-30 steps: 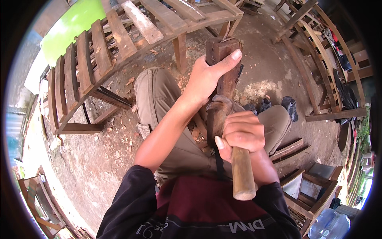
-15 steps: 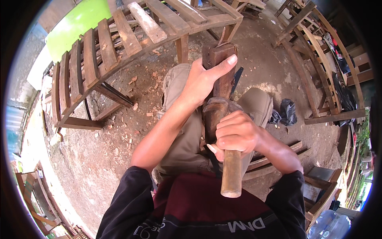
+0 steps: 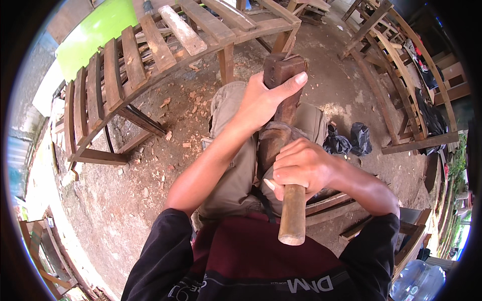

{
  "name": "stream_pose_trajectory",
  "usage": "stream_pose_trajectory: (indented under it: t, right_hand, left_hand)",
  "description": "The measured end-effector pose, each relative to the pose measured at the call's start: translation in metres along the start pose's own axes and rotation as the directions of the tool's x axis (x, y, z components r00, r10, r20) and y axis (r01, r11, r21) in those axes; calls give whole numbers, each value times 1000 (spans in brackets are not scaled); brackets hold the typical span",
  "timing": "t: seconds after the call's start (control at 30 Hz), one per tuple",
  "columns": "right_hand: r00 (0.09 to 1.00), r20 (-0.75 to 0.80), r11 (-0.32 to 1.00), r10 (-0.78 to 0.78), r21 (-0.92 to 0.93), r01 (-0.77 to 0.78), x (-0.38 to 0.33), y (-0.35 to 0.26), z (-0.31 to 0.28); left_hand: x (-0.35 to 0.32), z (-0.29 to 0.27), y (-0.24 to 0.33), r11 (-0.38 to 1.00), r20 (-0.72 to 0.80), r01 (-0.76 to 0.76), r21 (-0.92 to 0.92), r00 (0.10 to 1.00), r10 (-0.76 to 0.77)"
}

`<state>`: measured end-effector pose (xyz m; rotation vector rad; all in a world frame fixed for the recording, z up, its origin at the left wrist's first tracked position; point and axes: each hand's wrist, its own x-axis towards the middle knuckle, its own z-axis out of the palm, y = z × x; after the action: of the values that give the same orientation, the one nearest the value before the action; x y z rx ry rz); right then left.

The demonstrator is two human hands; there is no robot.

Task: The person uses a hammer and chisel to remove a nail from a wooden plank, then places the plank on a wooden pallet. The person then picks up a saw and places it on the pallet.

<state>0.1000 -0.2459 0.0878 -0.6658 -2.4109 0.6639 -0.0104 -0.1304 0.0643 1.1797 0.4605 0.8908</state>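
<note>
Fingers (image 3: pixel 293 153) of the right hand (image 3: pixel 304 168) clench round a pale, round wooden handle (image 3: pixel 292 215) whose butt points back toward the person. Just beyond that fist, slightly left, sits a curved brown tool head (image 3: pixel 273 133); whether it touches the wood cannot be told. Ahead of the fist lies a dark brown, squared wooden block (image 3: pixel 290 105), its long axis running away from the body with a slight rightward lean. The left hand (image 3: pixel 261 103) is nearer, grasping it, thumb across the upper face. The block looks worn and rough-edged; its near part is hidden. Farther out, left of the grip, stands a brown slatted wooden bench (image 3: pixel 131 57).
</note>
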Motion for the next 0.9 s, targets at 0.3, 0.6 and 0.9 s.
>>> stream_pose_trajectory:
  t: [0.3, 0.6, 0.9]
  right_hand:
    - [988, 109, 993, 110, 36, -114, 2, -9, -9]
    - [838, 183, 857, 514, -76, -510, -44, -45, -58]
    - [932, -349, 995, 93, 8, -96, -48, -39, 8]
  left_hand:
    - [4, 7, -3, 1000, 39, -3, -5, 999, 4]
    - [1, -10, -44, 991, -12, 131, -4, 991, -131]
    - [13, -8, -22, 990, 4, 121, -74, 993, -121]
